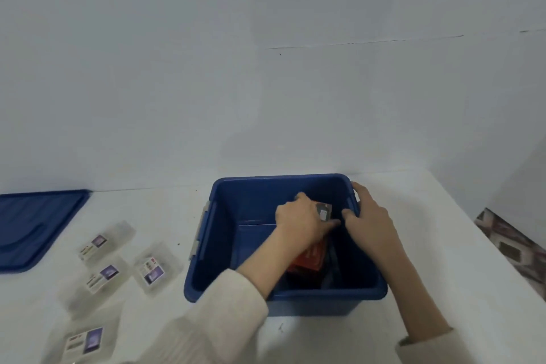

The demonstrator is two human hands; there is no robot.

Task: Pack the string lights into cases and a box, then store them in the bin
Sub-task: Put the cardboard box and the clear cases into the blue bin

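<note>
A blue plastic bin [206, 245] stands open on the white table. My left hand [301, 219] reaches down inside it and grips an orange and dark box [308, 257], which stands tilted against the bin's right side. My right hand [369, 216] holds the bin's right rim, thumb inside and fingers over the edge. Several clear plastic cases with printed labels lie on the table left of the bin, among them a case [150, 270] nearest the bin, another case [100, 245] farther left and a third case [84, 344] by the front edge.
The bin's blue lid [32, 227] lies flat at the table's far left. A pale wall rises behind the table. The table's right edge runs diagonally past a patterned floor [514, 245].
</note>
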